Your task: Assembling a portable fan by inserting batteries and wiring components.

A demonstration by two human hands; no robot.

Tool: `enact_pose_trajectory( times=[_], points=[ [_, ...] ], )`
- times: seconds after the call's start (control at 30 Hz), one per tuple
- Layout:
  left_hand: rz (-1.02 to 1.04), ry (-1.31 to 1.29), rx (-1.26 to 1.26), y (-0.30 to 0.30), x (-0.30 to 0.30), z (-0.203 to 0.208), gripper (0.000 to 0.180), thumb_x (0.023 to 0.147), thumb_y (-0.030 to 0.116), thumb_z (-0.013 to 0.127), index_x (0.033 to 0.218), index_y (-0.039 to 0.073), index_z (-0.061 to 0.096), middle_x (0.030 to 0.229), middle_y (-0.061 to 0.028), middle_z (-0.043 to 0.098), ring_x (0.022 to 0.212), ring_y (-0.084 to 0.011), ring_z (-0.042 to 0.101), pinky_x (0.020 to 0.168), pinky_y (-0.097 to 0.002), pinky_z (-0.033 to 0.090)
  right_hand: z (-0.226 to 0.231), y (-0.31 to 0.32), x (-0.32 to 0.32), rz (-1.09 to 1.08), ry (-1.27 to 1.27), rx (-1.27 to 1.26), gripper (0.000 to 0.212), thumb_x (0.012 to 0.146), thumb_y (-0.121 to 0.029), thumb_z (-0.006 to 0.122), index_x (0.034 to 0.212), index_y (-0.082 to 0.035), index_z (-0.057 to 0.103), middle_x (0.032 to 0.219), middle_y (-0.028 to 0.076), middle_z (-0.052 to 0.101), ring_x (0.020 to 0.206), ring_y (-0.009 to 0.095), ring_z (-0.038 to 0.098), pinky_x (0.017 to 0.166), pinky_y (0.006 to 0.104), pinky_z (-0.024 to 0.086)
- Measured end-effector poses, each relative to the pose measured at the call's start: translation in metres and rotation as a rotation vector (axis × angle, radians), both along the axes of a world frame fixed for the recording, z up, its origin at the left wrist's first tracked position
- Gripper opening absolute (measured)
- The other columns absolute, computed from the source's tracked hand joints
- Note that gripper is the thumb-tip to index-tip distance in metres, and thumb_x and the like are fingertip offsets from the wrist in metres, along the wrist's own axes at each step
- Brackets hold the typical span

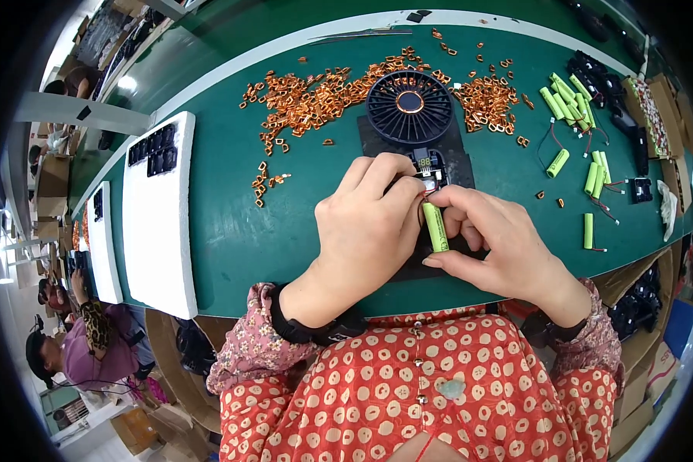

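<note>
A handheld fan with a round black grille (410, 108) lies on a dark mat (462, 158), its opened lower part toward me. A small circuit board with a lit display (425, 163) shows in that part. My right hand (508, 242) holds a green cylindrical battery (436, 229) between fingertips and thumb, just below the board. Thin wires run from the battery's upper end to a white connector area (430, 185). My left hand (369, 219) is closed there, its fingertips pinched at the wires; they partly hide the join.
Copper-coloured coils (316, 100) lie heaped around the fan. More green batteries (570, 100) with wires are scattered at the right, beside black housings (593, 73). White foam trays (162, 231) stand at the left. A co-worker (100, 339) sits at the far left.
</note>
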State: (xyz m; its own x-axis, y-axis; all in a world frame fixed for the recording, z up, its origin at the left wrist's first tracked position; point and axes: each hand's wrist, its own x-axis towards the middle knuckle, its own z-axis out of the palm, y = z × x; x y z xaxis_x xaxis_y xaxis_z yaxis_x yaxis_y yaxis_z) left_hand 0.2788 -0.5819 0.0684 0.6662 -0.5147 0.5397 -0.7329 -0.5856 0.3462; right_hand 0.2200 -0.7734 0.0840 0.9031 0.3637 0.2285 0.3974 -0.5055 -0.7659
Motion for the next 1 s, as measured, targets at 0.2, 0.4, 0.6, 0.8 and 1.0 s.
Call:
enact_pose_trajectory(
  times=[0.2,0.4,0.6,0.8,1.0],
  points=[
    [-0.22,0.378,0.125,0.02,0.006,0.03,0.037,0.079,-0.001,0.069,0.116,0.003,0.07,0.117,-0.0127,0.061,0.104,-0.0295,0.064,0.087,-0.0379,0.054,0.0,-0.005,0.004,-0.026,0.06,0.022,0.056,0.079,-0.015,0.082,0.125,-0.002,0.053,0.079,0.007,0.056,0.065,0.025,0.058,0.058,0.0372,0.048],
    [-0.31,0.416,0.036,0.026,0.016,0.019,0.038,0.081,-0.001,0.07,0.118,0.007,0.073,0.116,-0.0119,0.061,0.108,-0.0295,0.06,0.09,-0.0375,0.051,-0.002,-0.009,0.007,-0.026,0.075,0.024,0.055,0.079,-0.015,0.082,0.124,-0.002,0.054,0.078,0.007,0.056,0.064,0.024,0.057,0.059,0.0369,0.048],
    [-0.21,0.319,-0.083,0.013,0.016,0.0,0.029,0.075,0.005,0.079,0.104,0.008,0.076,0.102,-0.0068,0.062,0.092,-0.0248,0.06,0.074,-0.0349,0.049,-0.004,-0.012,0.01,-0.047,0.027,-0.019,0.056,0.076,-0.02,0.084,0.122,-0.003,0.057,0.082,0.007,0.057,0.071,0.024,0.06,0.062,0.0372,0.049],
    [-0.068,0.448,-0.208,0.004,0.015,0.0,0.02,0.073,0.001,0.079,0.09,0.005,0.072,0.089,-0.0063,0.064,0.085,-0.0246,0.061,0.074,-0.0359,0.049,-0.012,-0.006,0.012,-0.091,-0.11,-0.055,0.054,0.073,-0.025,0.087,0.114,-0.003,0.059,0.089,0.007,0.056,0.075,0.024,0.061,0.064,0.0366,0.05],
    [-0.229,0.366,-0.184,0.017,0.021,0.0,0.021,0.072,0.001,0.08,0.09,0.005,0.071,0.098,-0.0059,0.067,0.088,-0.0246,0.063,0.075,-0.0352,0.051,-0.014,-0.011,0.008,-0.124,-0.086,-0.003,0.056,0.069,-0.026,0.09,0.113,-0.005,0.061,0.086,0.005,0.055,0.072,0.019,0.059,0.061,0.0336,0.048]
  ],
)
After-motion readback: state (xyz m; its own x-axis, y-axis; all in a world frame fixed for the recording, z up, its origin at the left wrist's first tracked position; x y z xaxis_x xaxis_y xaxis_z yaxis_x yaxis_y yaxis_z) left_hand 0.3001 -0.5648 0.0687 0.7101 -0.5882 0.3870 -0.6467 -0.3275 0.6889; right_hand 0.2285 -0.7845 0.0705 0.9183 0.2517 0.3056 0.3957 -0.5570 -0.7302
